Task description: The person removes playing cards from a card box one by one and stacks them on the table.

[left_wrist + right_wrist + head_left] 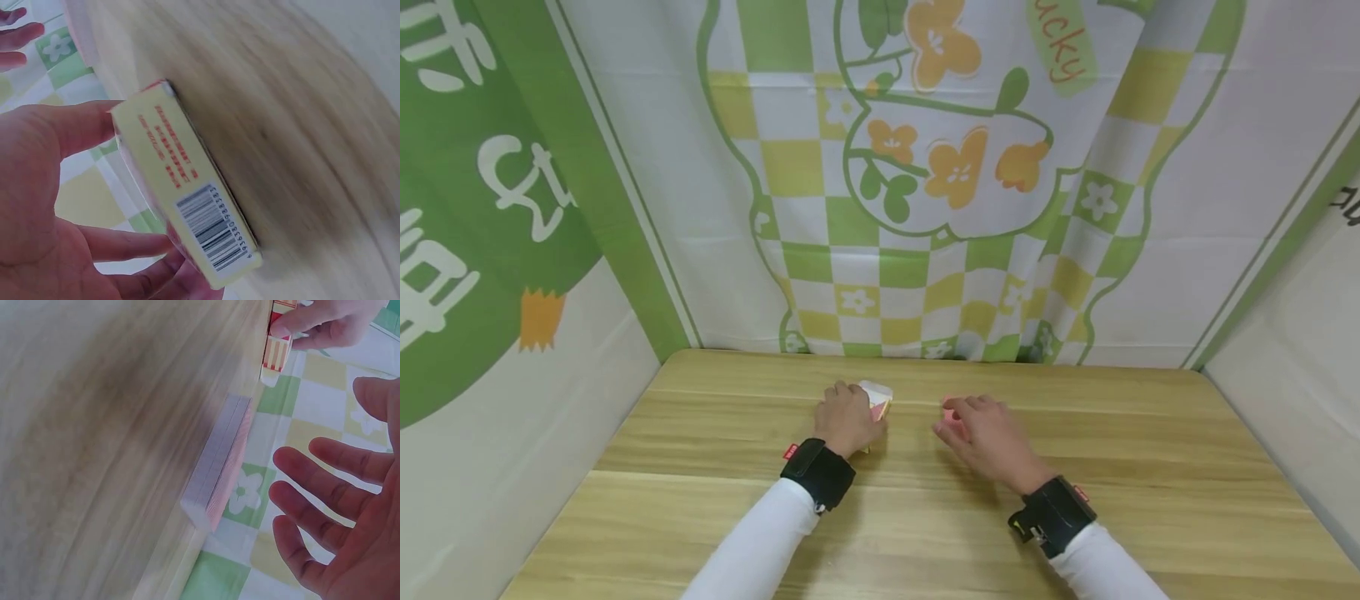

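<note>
My left hand point(848, 418) grips a small card box point(187, 187) on the table, thumb at one end and fingers at the other. Its pale yellow side carries red print and a barcode. In the head view a white flap point(877, 388) stands out at the box's far end. To the right, a deck of cards point(219, 459) with pink backs and white edges lies on the wooden table. My right hand point(992, 437) hovers beside and over this deck, its fingers spread and loosely bent. A gap shows between fingers and deck in the right wrist view.
The wooden table point(917, 517) runs back to a hanging cloth point(880, 267) with green and yellow checks and flowers. Printed cloth walls stand at the left point(617, 333) and right point(1300, 358). Each wrist wears a black band point(820, 473).
</note>
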`<state>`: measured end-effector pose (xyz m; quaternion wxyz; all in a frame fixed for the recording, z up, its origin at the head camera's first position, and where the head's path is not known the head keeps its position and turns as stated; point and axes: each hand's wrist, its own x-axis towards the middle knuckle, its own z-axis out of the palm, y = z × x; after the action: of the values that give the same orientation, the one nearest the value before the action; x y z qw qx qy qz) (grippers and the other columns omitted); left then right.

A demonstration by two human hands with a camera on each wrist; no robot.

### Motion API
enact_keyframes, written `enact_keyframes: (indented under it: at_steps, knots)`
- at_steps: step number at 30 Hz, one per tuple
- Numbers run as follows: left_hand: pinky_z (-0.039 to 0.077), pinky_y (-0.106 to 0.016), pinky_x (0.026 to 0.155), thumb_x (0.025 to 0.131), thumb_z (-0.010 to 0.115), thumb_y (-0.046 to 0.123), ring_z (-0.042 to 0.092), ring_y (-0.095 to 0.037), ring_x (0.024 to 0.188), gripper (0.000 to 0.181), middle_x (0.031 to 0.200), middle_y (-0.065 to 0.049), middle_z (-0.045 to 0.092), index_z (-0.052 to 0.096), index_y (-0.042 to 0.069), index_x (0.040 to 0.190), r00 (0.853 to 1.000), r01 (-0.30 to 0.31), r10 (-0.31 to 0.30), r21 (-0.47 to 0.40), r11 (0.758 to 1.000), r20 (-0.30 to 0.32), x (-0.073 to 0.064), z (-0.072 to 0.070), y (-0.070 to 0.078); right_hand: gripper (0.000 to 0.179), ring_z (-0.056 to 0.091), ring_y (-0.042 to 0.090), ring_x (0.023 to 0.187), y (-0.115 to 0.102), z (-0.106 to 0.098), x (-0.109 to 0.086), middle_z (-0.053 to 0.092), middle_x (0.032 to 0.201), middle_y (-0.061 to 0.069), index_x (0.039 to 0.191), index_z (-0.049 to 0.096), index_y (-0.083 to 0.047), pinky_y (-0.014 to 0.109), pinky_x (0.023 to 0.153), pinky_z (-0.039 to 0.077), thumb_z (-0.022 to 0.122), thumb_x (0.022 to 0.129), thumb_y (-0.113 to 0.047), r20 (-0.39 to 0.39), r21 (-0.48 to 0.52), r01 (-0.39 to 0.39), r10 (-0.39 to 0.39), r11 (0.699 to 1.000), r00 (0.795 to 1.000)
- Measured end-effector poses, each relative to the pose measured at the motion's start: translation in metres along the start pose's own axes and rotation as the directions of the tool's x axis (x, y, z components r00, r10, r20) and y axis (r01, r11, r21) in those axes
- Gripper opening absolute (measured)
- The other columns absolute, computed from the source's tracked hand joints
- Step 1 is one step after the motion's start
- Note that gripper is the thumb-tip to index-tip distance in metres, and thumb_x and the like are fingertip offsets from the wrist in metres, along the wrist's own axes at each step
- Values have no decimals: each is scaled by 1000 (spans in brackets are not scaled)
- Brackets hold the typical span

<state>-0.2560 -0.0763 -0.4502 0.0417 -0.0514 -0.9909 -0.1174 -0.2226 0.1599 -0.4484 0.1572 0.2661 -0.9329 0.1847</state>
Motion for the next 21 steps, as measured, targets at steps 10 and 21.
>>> enact_keyframes:
  at_steps: [10, 21]
  knots:
    - [51, -47, 71, 76, 87, 36, 55, -34, 91, 62, 99, -19, 59, 64, -6, 115, 978, -202, 195, -115, 973, -67, -19, -19, 20, 32, 65, 25, 97, -12, 0, 8, 71, 103, 9, 117, 70, -3, 42, 80, 53, 73, 95, -26, -17, 227, -42, 47, 973, 999]
    - [47, -44, 72, 71, 89, 31, 53, -28, 90, 63, 102, -13, 60, 67, 1, 121, 956, -295, 290, -189, 937, -54, -26, -28, 26, 18, 60, 14, 64, -17, -11, 18, 67, 91, 2, 111, 72, -2, 28, 55, 50, 71, 95, -10, 10, 503, -113, 125, 857, 992]
